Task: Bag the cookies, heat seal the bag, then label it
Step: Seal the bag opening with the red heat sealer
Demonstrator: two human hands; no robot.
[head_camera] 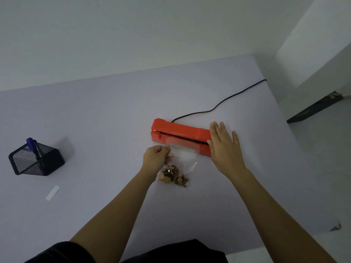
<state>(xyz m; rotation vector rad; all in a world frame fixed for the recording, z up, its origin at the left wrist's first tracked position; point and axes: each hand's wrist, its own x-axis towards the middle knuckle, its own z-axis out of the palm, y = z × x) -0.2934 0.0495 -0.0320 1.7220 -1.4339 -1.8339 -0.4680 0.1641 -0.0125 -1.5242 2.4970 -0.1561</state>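
Observation:
A clear plastic bag (pixel 185 157) lies on the table with several chocolate-chip cookies (pixel 173 175) at its near end. Its open top reaches into the jaw of an orange heat sealer (pixel 180 132). My left hand (pixel 156 157) pinches the bag's left upper edge just in front of the sealer. Over the sealer's right end, my right hand (pixel 224 144) lies flat with straight fingers. A white label strip (pixel 52 192) lies at the left of the table. A blue marker (pixel 32 146) stands in a black mesh holder (pixel 36 158).
The sealer's black cord (pixel 226 100) runs back right across the pale table (pixel 95 120) to its far edge. The table's right edge drops to a light floor. A white wall stands behind. My dark clothing shows at the bottom.

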